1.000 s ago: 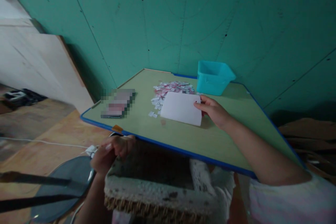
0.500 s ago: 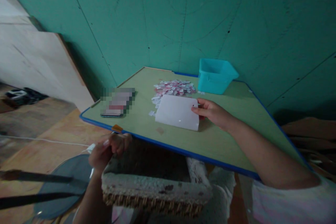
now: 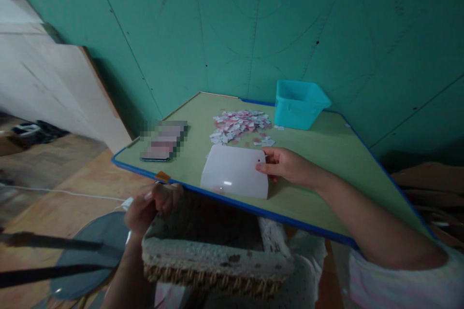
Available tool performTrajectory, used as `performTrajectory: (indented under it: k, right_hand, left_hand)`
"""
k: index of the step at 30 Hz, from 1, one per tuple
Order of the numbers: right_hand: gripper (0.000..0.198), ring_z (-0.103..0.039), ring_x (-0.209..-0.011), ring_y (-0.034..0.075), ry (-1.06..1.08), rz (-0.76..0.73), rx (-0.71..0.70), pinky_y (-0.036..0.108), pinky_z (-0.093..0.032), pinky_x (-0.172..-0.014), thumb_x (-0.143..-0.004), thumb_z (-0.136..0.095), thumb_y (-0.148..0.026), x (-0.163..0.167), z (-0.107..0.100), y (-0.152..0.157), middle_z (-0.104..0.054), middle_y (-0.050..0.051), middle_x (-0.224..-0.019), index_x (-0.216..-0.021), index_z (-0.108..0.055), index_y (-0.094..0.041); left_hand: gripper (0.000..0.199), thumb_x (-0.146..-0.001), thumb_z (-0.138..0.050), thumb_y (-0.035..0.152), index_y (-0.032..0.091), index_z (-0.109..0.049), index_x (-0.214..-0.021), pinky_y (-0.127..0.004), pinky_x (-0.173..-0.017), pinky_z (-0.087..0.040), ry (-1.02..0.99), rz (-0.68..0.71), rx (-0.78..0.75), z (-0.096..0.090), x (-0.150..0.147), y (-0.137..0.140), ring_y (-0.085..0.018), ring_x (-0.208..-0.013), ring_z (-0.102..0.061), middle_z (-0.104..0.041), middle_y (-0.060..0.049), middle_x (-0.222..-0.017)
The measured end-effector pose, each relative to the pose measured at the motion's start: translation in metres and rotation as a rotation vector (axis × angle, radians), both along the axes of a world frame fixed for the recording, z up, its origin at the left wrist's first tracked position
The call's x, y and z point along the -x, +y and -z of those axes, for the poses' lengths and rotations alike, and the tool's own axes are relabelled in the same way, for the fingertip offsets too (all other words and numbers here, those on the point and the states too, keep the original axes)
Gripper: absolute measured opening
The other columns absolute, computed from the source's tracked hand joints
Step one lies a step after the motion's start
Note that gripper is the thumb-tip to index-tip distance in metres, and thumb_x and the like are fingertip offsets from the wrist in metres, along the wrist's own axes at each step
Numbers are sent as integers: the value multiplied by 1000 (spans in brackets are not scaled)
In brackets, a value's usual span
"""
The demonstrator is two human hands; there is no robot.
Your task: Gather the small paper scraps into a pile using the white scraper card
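Observation:
My right hand [image 3: 284,166] pinches the right edge of a white, slightly bent flexible sheet [image 3: 234,171] with a small hole near its corner. The sheet stands tilted on the tabletop, its lower edge close to the table's front rim. Beyond it lies a heap of small white and pink paper pieces [image 3: 241,123], with a few loose ones beside the sheet. At the table's front left edge, my left hand [image 3: 154,205] is closed around the back left rim of a cloth-lined wicker basket [image 3: 217,253]. The basket sits below the table edge, its inside dark.
A turquoise plastic bin [image 3: 300,106] stands at the back of the green table [image 3: 319,207], near the wall. A phone [image 3: 165,142] with a blurred screen lies on the left. A round grey stool [image 3: 90,256] is on the floor at lower left.
My right hand has drawn the white sheet toward the front edge and slightly left, away from the heap. A few paper pieces now show behind it. My left hand and the basket stay put.

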State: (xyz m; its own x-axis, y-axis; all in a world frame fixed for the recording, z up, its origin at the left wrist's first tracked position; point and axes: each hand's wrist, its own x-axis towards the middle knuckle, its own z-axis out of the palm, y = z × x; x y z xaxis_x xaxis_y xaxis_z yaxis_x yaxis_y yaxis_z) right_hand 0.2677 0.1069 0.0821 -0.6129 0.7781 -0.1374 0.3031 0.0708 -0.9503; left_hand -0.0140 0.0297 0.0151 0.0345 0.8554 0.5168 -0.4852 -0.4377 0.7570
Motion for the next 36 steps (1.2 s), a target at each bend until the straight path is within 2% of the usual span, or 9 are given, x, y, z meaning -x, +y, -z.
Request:
performTrajectory:
  k: [8, 14, 30, 33, 36]
  right_hand:
    - [24, -52, -59, 8, -7, -22, 26, 18, -38, -43, -71, -59, -31, 0, 1, 0, -59, 2, -76, -88, -53, -15]
    - [23, -50, -58, 7, 18, -54, 39, 18, -37, -43, -71, -59, -31, 2, -5, -6, -57, 1, -73, -85, -51, -15]
    - [24, -47, -58, 7, -34, -56, -36, 19, -35, -47, -71, -59, -34, 2, -11, -10, -53, -1, -71, -84, -50, -16]
    - [22, -49, -60, 8, -41, -28, -56, 19, -35, -49, -72, -57, -33, 7, -16, -21, -55, -1, -73, -84, -50, -16]
    - [19, -53, -72, 11, -7, 8, -85, 23, -41, -62, -74, -55, -32, 14, -16, -48, -58, 2, -83, -85, -50, -18]
  left_hand:
    - [27, -72, -47, 32, 17, -57, -52, -32, -49, -33, -23, -27, 27, -4, -4, -3, -13, -39, -45, -54, 0, -40]
    - [27, -72, -47, 31, 17, -57, -52, -32, -51, -33, -4, -30, -12, -3, -2, -2, -14, -39, -44, -54, 0, -39]
    - [27, -73, -48, 29, 18, -56, -51, -30, -45, -29, -78, -11, -15, 1, -8, 2, -14, -40, -41, -49, 0, -38]
    - [27, -73, -49, 32, 18, -57, -51, -31, -46, -30, -94, 4, -14, 5, -7, 0, -15, -40, -41, -50, 0, -39]
    - [28, -74, -48, 33, 18, -58, -52, -32, -48, -34, -89, 22, -4, 7, -6, -5, -17, -42, -45, -51, -1, -40]
